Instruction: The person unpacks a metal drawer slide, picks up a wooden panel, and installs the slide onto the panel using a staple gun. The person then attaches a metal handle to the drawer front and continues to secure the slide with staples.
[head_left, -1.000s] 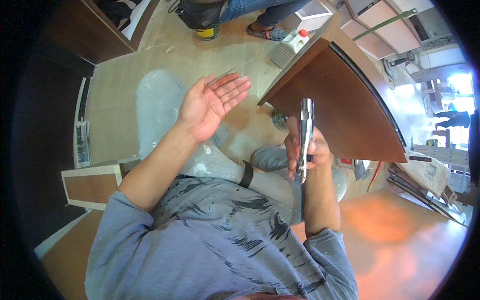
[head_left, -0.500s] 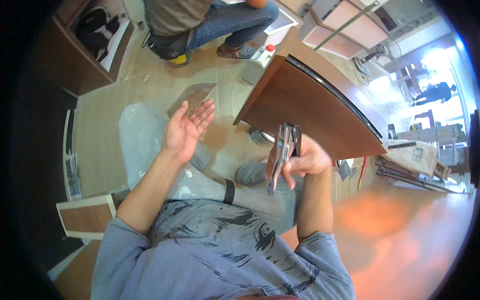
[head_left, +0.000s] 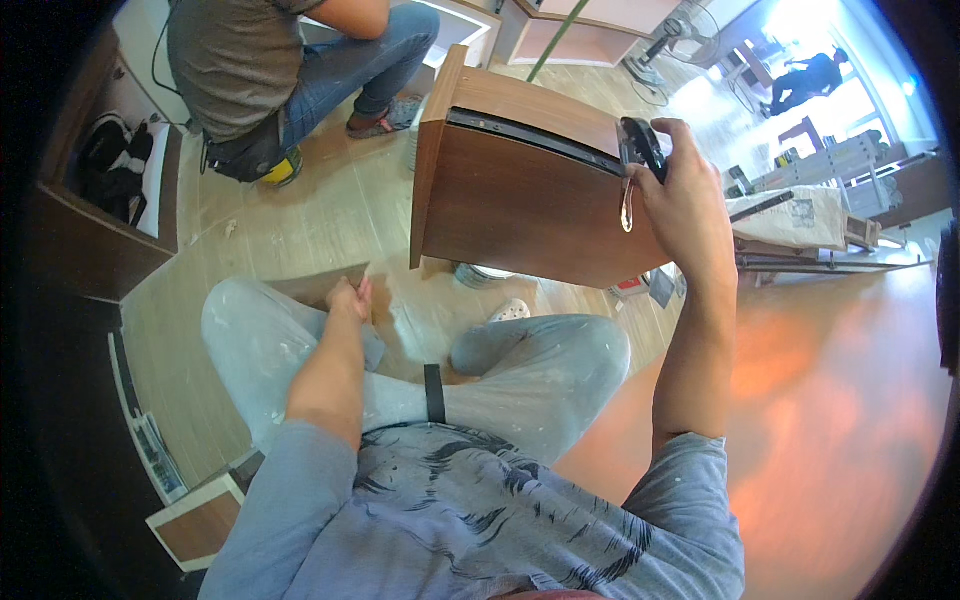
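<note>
Raised at the right end of a brown wooden drawer (head_left: 530,200), my right hand (head_left: 690,195) is closed around a metal hand tool with a black grip (head_left: 642,150); its exact kind is unclear. A silvery loop hangs from the tool. The tool overlaps the end of the black slide rail (head_left: 535,138) along the drawer's upper edge; contact cannot be told. My left hand (head_left: 350,298) is low between my knees, beside a brown board (head_left: 300,287) on the floor. Its fingers are partly hidden, so I cannot tell whether it grips anything.
A person in jeans (head_left: 345,75) crouches at the far left, near an open cabinet (head_left: 160,190) with dark items inside. Under the drawer is a round can (head_left: 480,275). A fan (head_left: 645,65) stands farther back. Wrapped boards (head_left: 790,220) lie at the right.
My right hand has risen from before my body to the drawer's right end, still holding the tool. My left hand has turned from an open palm and dropped beside the board. The view has shifted.
</note>
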